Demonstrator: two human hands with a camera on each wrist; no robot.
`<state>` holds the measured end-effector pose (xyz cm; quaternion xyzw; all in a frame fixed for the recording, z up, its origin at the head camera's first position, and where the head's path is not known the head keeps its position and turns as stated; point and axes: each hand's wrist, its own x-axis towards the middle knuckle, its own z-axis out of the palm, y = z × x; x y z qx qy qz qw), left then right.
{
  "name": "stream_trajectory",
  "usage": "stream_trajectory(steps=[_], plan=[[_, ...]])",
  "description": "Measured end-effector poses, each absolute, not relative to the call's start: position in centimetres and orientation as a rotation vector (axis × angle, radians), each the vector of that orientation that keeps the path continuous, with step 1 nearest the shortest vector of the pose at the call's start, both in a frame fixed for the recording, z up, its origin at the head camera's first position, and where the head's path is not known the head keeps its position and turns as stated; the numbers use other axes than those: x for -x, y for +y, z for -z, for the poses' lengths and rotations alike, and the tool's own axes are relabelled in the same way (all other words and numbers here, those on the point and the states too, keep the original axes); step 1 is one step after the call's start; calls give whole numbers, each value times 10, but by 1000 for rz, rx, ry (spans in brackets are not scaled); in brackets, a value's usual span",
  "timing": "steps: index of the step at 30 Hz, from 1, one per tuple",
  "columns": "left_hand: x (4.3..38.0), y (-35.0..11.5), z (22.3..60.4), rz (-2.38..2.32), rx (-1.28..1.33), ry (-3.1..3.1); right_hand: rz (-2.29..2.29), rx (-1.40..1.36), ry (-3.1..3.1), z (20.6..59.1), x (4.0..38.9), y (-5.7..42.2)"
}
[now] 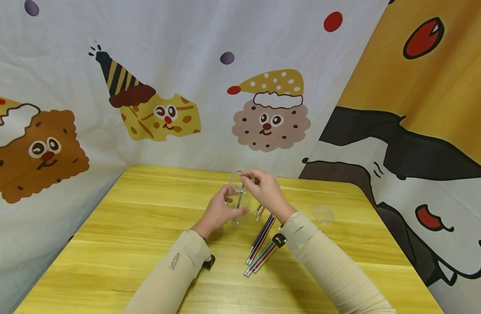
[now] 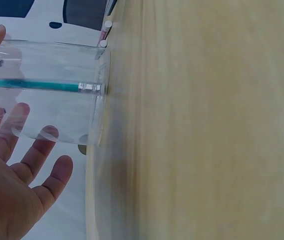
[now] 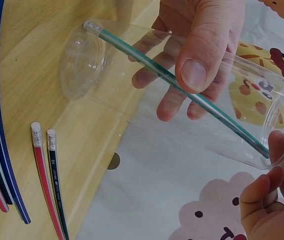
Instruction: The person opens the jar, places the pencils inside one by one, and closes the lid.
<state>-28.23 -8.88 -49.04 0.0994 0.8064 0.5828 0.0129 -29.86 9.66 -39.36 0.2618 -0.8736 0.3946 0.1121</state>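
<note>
My left hand [image 1: 222,208] holds a clear plastic jar [image 3: 117,95] upright around its side, thumb on one side and spread fingers on the other. Inside stands a green pencil [image 3: 146,62], slanting, its eraser end down at the jar's base. My right hand [image 1: 265,192] is over the open mouth, with thumb and fingers curled at the rim and pinching the pencil's upper end. In the left wrist view the green pencil [image 2: 42,85] shows through the jar wall, its metal band close to the bottom.
Several pencils [image 1: 262,237] lie loose on the wooden table [image 1: 146,226], right of the jar and under my right forearm. Further back, a red pencil [image 3: 43,170] and a dark pencil [image 3: 56,175] lie side by side. A clear round lid [image 1: 323,214] rests at the right. Printed cloth [image 1: 209,144] hangs behind.
</note>
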Motion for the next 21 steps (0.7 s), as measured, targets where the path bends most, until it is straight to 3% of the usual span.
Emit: stream_trajectory(steps=[21], plan=[[281,-90,490,-1821,-318,2484,-1241,-736,-2533,393,293,102]])
